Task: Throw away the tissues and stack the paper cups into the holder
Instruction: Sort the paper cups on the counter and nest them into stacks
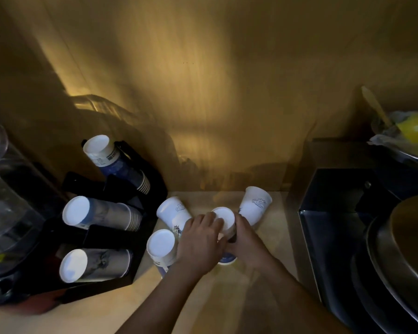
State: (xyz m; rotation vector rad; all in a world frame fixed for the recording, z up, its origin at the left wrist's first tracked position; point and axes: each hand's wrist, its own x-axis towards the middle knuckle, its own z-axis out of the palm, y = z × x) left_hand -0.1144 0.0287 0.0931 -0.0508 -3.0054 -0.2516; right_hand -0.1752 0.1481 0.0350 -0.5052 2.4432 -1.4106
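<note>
Gripping from both sides, the left hand (200, 239) and the right hand (247, 242) are clamped together around an upturned paper cup (224, 219) in the lower middle of the frame, its white base facing the camera. A blue rim shows beneath the hands, so this may be a short stack rather than 1 cup, though the hands hide the join. 3 more loose cups stand base-up on the tabletop (258, 297): a rear-left cup (173, 210) and a near-left cup (161, 247) just beside the left hand, and a tilted right cup (256, 204) touching or nearly touching the right hand. The black holder (101, 289) sits at lower left of the frame, its 3 rows of nested cups lying slanted with bases pointing up and toward the camera. Its slots lie left of the hands, nearer the left hand, so the held cup's upright long axis must tip to match. No tissues are visible.
</note>
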